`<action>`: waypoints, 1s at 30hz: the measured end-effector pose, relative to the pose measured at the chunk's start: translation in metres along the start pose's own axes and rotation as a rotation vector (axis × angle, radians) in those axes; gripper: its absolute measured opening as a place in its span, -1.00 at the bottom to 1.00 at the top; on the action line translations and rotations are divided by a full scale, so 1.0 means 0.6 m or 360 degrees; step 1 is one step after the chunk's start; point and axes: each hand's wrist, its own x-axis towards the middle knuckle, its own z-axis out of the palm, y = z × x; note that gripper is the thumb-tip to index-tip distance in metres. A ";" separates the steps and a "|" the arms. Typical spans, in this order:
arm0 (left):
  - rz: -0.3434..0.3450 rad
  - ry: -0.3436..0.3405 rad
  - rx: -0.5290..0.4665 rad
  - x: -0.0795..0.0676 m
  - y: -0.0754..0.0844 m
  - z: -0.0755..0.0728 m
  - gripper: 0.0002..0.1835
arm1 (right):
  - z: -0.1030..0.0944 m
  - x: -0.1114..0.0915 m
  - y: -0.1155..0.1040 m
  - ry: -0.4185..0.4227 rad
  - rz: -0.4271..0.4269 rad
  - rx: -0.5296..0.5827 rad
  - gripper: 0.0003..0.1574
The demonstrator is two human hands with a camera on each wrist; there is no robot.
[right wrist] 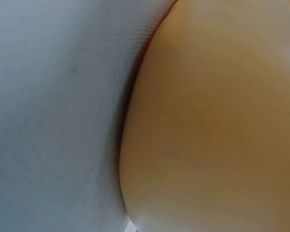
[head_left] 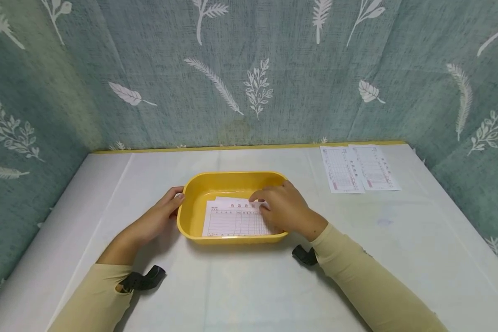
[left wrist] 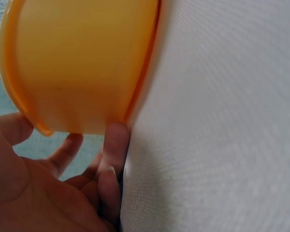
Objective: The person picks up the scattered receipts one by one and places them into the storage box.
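Observation:
A yellow plastic basin (head_left: 232,240) stands on the white table, its long side facing me. My left hand (head_left: 162,214) holds its left end; in the left wrist view the thumb touches the rim and other fingers (left wrist: 117,142) touch the lower wall. Inside lie printed receipt slips (head_left: 232,221), the top one overlapping another behind it. My right hand (head_left: 284,207) reaches over the right end into the basin and pinches the top receipt near its upper right, covering that corner. The right wrist view shows only the basin's outer wall (right wrist: 208,125) and the tabletop; no fingers appear there.
Two more receipt slips (head_left: 342,169) lie side by side, slightly overlapping, at the table's back right. A patterned green cloth (head_left: 232,74) hangs behind and at both sides. A yellow strip (head_left: 249,147) runs along the back edge. Each wrist carries a black device (head_left: 143,279).

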 end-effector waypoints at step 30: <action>-0.0050 0.0004 0.0039 0.000 0.004 -0.002 -0.38 | -0.001 -0.001 0.003 0.0141 -0.0048 0.0073 -0.75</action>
